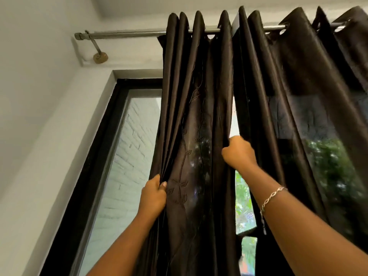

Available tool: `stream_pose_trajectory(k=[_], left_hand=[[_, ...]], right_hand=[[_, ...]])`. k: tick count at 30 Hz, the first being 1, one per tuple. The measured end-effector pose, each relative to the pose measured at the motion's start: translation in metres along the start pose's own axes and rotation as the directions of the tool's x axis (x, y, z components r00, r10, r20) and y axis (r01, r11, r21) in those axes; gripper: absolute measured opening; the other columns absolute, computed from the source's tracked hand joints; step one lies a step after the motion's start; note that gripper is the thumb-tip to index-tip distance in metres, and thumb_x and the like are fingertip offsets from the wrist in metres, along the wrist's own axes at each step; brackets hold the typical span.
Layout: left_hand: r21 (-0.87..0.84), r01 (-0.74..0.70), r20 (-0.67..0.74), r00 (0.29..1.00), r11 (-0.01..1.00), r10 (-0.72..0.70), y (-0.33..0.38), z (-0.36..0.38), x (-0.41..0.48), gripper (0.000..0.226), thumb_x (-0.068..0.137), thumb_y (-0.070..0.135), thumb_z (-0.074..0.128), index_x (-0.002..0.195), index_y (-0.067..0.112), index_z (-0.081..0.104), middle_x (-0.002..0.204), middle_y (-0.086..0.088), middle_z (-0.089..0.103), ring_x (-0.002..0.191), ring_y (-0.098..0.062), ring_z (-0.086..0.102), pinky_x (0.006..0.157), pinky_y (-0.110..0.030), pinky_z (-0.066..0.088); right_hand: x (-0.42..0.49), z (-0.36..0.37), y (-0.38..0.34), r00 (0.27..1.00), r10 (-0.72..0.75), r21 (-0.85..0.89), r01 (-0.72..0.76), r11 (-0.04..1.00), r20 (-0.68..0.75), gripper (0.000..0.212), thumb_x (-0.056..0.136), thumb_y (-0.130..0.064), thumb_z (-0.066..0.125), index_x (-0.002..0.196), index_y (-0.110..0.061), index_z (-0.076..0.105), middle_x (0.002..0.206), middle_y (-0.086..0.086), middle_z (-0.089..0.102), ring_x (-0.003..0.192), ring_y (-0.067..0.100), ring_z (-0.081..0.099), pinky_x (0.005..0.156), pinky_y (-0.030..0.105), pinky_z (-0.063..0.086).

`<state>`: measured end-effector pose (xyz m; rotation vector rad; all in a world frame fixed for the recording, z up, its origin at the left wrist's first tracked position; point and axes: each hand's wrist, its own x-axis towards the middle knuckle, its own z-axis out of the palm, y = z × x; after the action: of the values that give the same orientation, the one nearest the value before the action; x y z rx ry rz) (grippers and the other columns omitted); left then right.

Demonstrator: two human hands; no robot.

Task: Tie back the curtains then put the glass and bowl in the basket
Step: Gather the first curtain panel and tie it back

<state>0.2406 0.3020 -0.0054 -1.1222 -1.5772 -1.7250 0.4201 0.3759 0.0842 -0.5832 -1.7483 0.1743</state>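
You are standing in a room of a home: dark brown curtains (pixel 199 96) hang by eyelets from a metal rod (pixel 123 34) fixed to a white painted wall (pixel 39 96), across a black-framed window (pixel 119 82). Beyond the pane you see a white brick wall (pixel 135 140) and green leaves (pixel 242 196).
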Motion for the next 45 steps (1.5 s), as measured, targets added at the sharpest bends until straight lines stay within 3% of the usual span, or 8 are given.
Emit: stream_pose_trajectory(k=[4, 17, 21, 24, 30, 35, 41, 45], left_hand=[[0.024, 0.028, -0.004, 1.0, 0.999, -0.028, 0.0, 0.003, -0.001, 0.036, 0.096, 0.011, 0.042, 0.13, -0.001, 0.047, 0.128, -0.02, 0.055, 0.12, -0.033, 0.05, 0.104, -0.041, 0.039], [-0.011, -0.012, 0.047, 0.999, 1.0, 0.012, 0.005, -0.01, -0.01, 0.016, 0.096, 0.006, 0.038, 0.1, 0.008, 0.054, 0.097, -0.012, 0.057, 0.089, -0.02, 0.053, 0.075, -0.024, 0.039], [-0.086, 0.046, 0.12, 0.992, 0.995, -0.036, 0.009, -0.008, -0.013, 0.029, 0.099, 0.021, 0.038, 0.102, -0.002, 0.055, 0.106, -0.019, 0.061, 0.102, -0.03, 0.057, 0.089, -0.037, 0.043], [-0.144, 0.079, 0.174, 0.983, 0.986, -0.054, 0.013, -0.007, -0.022, 0.039, 0.092, 0.043, 0.047, 0.09, 0.005, 0.055, 0.095, -0.006, 0.059, 0.097, -0.023, 0.055, 0.088, -0.035, 0.043], [0.028, 0.04, 0.159, 0.986, 0.999, -0.044, 0.002, -0.018, -0.02, 0.025, 0.094, 0.009, 0.043, 0.113, -0.004, 0.053, 0.114, -0.021, 0.058, 0.106, -0.033, 0.056, 0.092, -0.042, 0.047], [-0.014, 0.04, 0.211, 0.977, 0.999, -0.036, 0.0, -0.032, -0.03, 0.027, 0.095, 0.008, 0.042, 0.118, 0.0, 0.053, 0.12, -0.019, 0.058, 0.109, -0.031, 0.057, 0.096, -0.045, 0.047], [-0.143, 0.029, 0.217, 0.976, 0.989, 0.003, 0.0, -0.045, -0.045, 0.028, 0.093, 0.002, 0.042, 0.117, 0.004, 0.056, 0.113, -0.014, 0.063, 0.103, -0.027, 0.061, 0.093, -0.042, 0.05], [-0.185, 0.039, 0.214, 0.977, 0.982, 0.002, -0.015, -0.049, -0.07, 0.027, 0.091, -0.002, 0.044, 0.113, 0.005, 0.058, 0.107, -0.013, 0.064, 0.102, -0.029, 0.062, 0.092, -0.045, 0.051]], right_hand=[[-0.037, 0.036, 0.006, 0.995, -0.074, -0.054, 0.078, 0.996, 0.071, 0.016, 0.088, -0.006, 0.047, 0.073, -0.007, 0.042, 0.104, 0.022, 0.057, 0.105, 0.039, 0.055, 0.072, 0.033, 0.038], [-0.107, 0.113, -0.01, 0.975, -0.126, -0.076, 0.142, 0.987, 0.183, 0.026, 0.088, -0.008, 0.046, 0.113, -0.007, 0.051, 0.114, 0.02, 0.06, 0.108, 0.04, 0.055, 0.081, 0.04, 0.045], [-0.118, 0.134, -0.014, 0.955, -0.233, 0.068, 0.224, 0.972, 0.184, 0.05, 0.087, -0.005, 0.044, 0.136, -0.011, 0.038, 0.119, 0.019, 0.059, 0.108, 0.039, 0.055, 0.077, 0.039, 0.042], [-0.127, 0.136, -0.015, 0.944, -0.269, 0.283, 0.209, 0.936, 0.193, 0.039, 0.085, -0.007, 0.045, 0.123, -0.001, 0.048, 0.114, 0.02, 0.06, 0.101, 0.04, 0.057, 0.07, 0.035, 0.037], [-0.134, 0.137, 0.001, 0.941, -0.275, 0.542, 0.129, 0.831, 0.197, 0.038, 0.082, -0.014, 0.054, 0.12, -0.011, 0.059, 0.108, 0.01, 0.067, 0.099, 0.024, 0.063, 0.078, 0.031, 0.047], [-0.124, 0.151, 0.015, 0.969, -0.118, 0.597, -0.035, 0.802, 0.216, 0.073, 0.083, -0.034, 0.066, 0.143, -0.013, 0.031, 0.15, 0.009, 0.033, 0.138, 0.021, 0.032, 0.113, 0.04, 0.028], [-0.127, 0.151, 0.03, 0.891, 0.176, 0.818, -0.453, 0.354, 0.418, 0.059, 0.081, -0.032, 0.069, 0.129, -0.01, 0.042, 0.122, 0.006, 0.06, 0.105, 0.023, 0.062, 0.091, 0.04, 0.053], [-0.143, 0.146, 0.049, 0.767, 0.038, 0.732, -0.625, 0.273, 0.641, 0.037, 0.088, -0.028, 0.06, 0.114, -0.003, 0.062, 0.101, 0.009, 0.07, 0.081, 0.017, 0.069, 0.065, 0.025, 0.058]])
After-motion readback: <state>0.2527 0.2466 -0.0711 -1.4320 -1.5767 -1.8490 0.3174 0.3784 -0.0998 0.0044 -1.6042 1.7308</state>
